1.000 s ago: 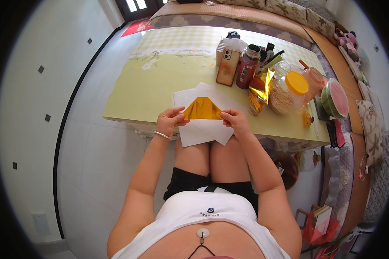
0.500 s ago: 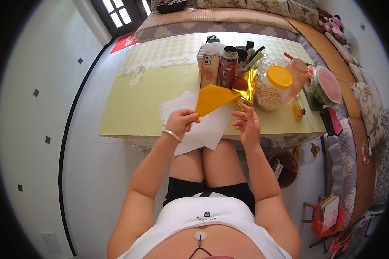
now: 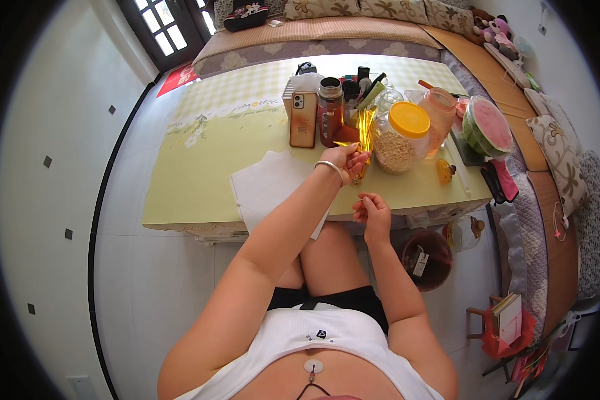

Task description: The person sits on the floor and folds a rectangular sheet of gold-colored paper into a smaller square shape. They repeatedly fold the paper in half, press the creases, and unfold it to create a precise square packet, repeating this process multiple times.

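Note:
My left hand (image 3: 351, 162) reaches over the white paper sheets (image 3: 268, 179) to the gold foil (image 3: 366, 127) between the bottle and the jar. Its thumb and fingers are closed on a piece of gold paper (image 3: 342, 143), seen nearly edge-on and partly hidden by the hand. Just off the table's near edge, my right hand (image 3: 375, 215) hangs with its fingers loosely bent and apart, holding nothing that shows. Against the foil stands an open dark red bottle (image 3: 331, 113), beside a phone (image 3: 303, 121) propped upright.
Right of the foil stand a yellow-lidded jar (image 3: 398, 143) of grain-like pieces, a pinkish jar (image 3: 439, 110) and a cut watermelon (image 3: 487, 128). A small yellow figure (image 3: 445, 171) sits near the table's (image 3: 193, 173) right end. A dark bin (image 3: 428, 261) stands on the floor.
My left hand has moved right and away from me with the gold paper, to the foil. My right hand has drawn back toward me, fingers more bent. The view has shifted slightly.

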